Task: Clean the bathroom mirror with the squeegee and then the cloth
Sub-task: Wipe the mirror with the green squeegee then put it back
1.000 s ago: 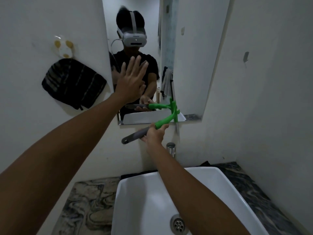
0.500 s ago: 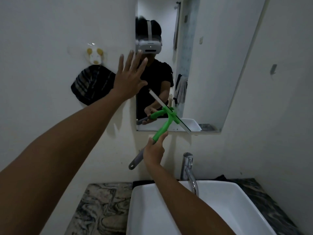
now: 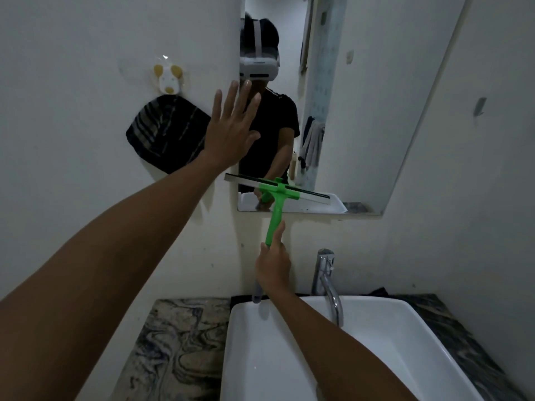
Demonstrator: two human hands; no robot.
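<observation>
The mirror (image 3: pixel 362 91) hangs on the wall above the sink. My right hand (image 3: pixel 273 263) grips the grey lower handle of the green squeegee (image 3: pixel 276 211). Its blade lies nearly level across the mirror's bottom left part, the left end past the mirror's edge. My left hand (image 3: pixel 231 128) is open, fingers spread, flat over the mirror's left edge and the wall. A dark striped cloth (image 3: pixel 166 133) hangs on the wall left of the mirror, apart from both hands.
A white basin (image 3: pixel 390 337) sits below with a chrome tap (image 3: pixel 328 285) right of my right hand. Marbled counter (image 3: pixel 173 348) flanks the basin. A small animal-shaped hook (image 3: pixel 168 78) holds the cloth. The mirror reflects a person with a headset.
The squeegee's blade has turned from upright to nearly level, and my right hand has dropped lower. The view has tilted up and shifted left, so the mirror and cloth sit further right in frame.
</observation>
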